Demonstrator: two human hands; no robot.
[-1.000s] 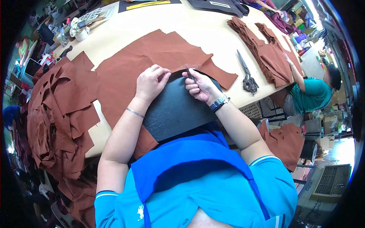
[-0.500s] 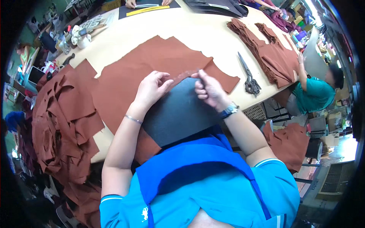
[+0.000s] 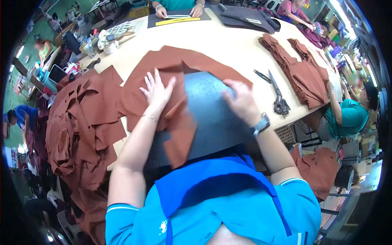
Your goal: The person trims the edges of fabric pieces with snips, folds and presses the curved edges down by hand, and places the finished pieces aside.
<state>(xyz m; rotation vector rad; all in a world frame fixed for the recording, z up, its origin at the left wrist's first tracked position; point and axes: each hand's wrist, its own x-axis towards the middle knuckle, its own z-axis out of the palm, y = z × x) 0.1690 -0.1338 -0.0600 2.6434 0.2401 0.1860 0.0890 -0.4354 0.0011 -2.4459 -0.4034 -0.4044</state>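
My left hand [image 3: 157, 89] lies with spread fingers on a rust-brown cloth [image 3: 139, 77], part of which is folded over and hangs down toward my apron. A dark, smooth board [image 3: 212, 110] lies in front of my body, partly under the cloth. My right hand [image 3: 241, 96] is at the board's right edge, blurred, its fingers apart and nothing visible in them. Beyond it on the table, a small dark tool [image 3: 261, 76] lies next to large scissors [image 3: 278, 94].
A heap of brown cloth pieces [image 3: 81, 130] covers the table's left side. Stacked brown pieces [image 3: 302, 73] lie at the right, near a co-worker in green [image 3: 352, 114]. Across the table [image 3: 228, 43], another person's hands hold a strip by a yellow ruler [image 3: 177, 21].
My left hand has opened flat on the cloth, which is now folded back off the board. My right hand has moved right, and the small dark tool now lies beside the scissors.
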